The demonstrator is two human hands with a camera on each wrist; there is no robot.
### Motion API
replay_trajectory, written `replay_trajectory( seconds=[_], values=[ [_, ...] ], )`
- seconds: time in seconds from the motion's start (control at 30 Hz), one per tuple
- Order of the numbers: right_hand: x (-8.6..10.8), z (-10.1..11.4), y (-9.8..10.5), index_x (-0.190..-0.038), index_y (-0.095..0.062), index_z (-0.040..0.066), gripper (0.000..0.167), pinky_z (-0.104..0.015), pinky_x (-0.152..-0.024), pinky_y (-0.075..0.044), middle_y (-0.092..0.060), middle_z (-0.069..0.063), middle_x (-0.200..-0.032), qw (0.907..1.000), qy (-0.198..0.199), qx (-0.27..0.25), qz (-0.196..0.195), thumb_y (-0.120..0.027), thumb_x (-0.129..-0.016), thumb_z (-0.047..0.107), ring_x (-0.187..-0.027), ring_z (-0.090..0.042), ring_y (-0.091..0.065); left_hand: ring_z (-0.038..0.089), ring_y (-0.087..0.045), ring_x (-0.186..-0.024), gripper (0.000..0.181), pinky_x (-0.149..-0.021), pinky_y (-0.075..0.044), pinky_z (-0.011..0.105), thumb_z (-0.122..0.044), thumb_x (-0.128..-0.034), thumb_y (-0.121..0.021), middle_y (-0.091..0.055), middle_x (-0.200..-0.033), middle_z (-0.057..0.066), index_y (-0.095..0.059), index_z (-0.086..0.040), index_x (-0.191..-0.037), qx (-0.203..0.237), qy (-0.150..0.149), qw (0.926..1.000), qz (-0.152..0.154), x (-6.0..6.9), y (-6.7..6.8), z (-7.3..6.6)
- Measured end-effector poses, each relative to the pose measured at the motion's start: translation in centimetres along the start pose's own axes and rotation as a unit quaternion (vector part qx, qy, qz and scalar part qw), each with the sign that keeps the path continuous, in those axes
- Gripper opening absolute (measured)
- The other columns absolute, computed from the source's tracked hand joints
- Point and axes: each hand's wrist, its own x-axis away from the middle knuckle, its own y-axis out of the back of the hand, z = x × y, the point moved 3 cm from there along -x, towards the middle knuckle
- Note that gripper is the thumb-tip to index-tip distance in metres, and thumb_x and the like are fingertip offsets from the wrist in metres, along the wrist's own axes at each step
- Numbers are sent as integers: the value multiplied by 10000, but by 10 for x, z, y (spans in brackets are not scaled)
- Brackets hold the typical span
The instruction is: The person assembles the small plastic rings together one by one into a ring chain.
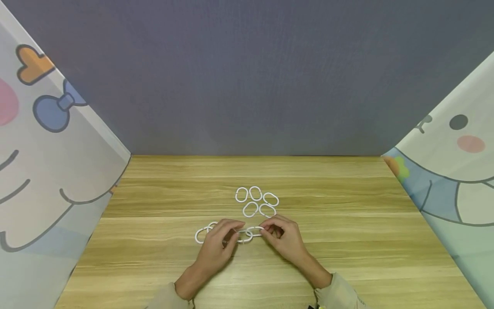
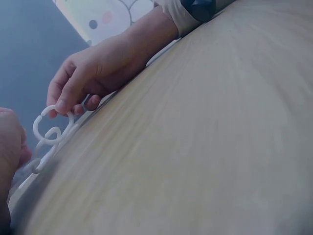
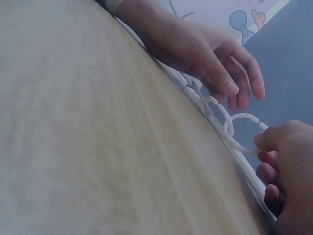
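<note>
The right hand [image 1: 286,238] pinches the end link [image 1: 252,227] of a white chain [image 1: 247,240] between thumb and fingers. The end link is tilted up from the desk [image 1: 370,249], and a narrow break shows in its outline in the right wrist view. It passes through the adjoining link, which extends toward the left hand [image 1: 218,241]. The left hand is poised over the middle of the chain, with its thumb parted from relaxed fingers; nothing is gripped between them in the right wrist view. The left hand hides part of the chain; further white links emerge on its left side and lie on the desk. Beyond the hands, five loose links [image 1: 256,200] lie close together on the desk in two rows, three far and two near. Both forearms enter from the near edge in light sleeves [image 1: 341,294]. A grey panel [image 1: 254,86] stands behind the desk, flanked by side panels [image 1: 92,163] printed with cartoon figures.
</note>
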Motion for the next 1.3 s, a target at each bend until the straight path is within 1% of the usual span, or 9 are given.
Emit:
replay_trajectory(
  seconds=[0.1,0.2,0.3,0.4,0.6,0.9,1.03,1.3],
  values=[
    [0,0,-1,-979,-834,136,226,-197,-495,-450,-744,29,-851,9999,-43,6,132,-913,-870,-46,-666,-26,-562,91,-705,-865,414,-715,-599,166,96,-937,-805,-773,-1115,26,-729,-79,-1304,-173,-23,9998,106,0,-3,0],
    [0,1,-1,-975,-834,139,216,-198,-498,-454,-750,37,-858,9996,-46,33,271,-917,-871,-32,-666,-17,-558,84,-680,-856,380,-689,-575,171,60,-935,-824,-775,-1055,4,-741,-84,-1277,-359,-67,9992,182,0,-4,0],
    [1,3,-2,-971,-834,134,200,-198,-502,-462,-756,39,-860,9991,3,22,414,-916,-877,-22,-674,-9,-568,75,-673,-835,306,-670,-559,174,10,-926,-859,-774,-1020,-13,-772,-94,-1201,-508,-71,9984,231,1,-4,1],
    [1,3,-3,-967,-834,131,195,-196,-507,-467,-753,43,-850,9986,71,-2,529,-915,-878,-23,-679,-5,-573,54,-668,-819,234,-667,-554,173,-40,-913,-895,-765,-977,-47,-799,-112,-1115,-603,16,9978,279,1,-4,1],
    [2,3,-4,-967,-833,125,192,-191,-510,-469,-747,46,-840,9980,144,-34,612,-912,-880,-27,-677,-6,-575,6,-635,-795,172,-657,-559,174,-57,-890,-923,-751,-930,-81,-820,-126,-1009,-588,178,9977,278,1,-3,1],
    [1,4,-4,-964,-831,120,187,-187,-505,-454,-738,49,-823,9980,141,-37,622,-912,-879,-26,-665,-1,-556,2,-639,-813,126,-669,-577,200,-73,-906,-916,-769,-951,-86,-834,-133,-980,-416,453,9977,271,1,-2,2],
    [1,4,-4,-961,-830,121,188,-185,-509,-449,-734,60,-822,9979,130,4,641,-912,-878,-27,-666,2,-551,11,-644,-807,122,-671,-579,201,-58,-907,-902,-763,-945,-89,-834,-136,-971,-384,453,9978,279,1,-2,2],
    [0,6,-2,-981,-830,128,189,-197,-504,-453,-742,58,-848,9979,172,65,614,-913,-886,-12,-671,-12,-560,23,-654,-789,151,-658,-575,193,-16,-885,-909,-757,-930,-81,-828,-125,-950,-502,284,9982,178,1,-4,3]
  ],
)
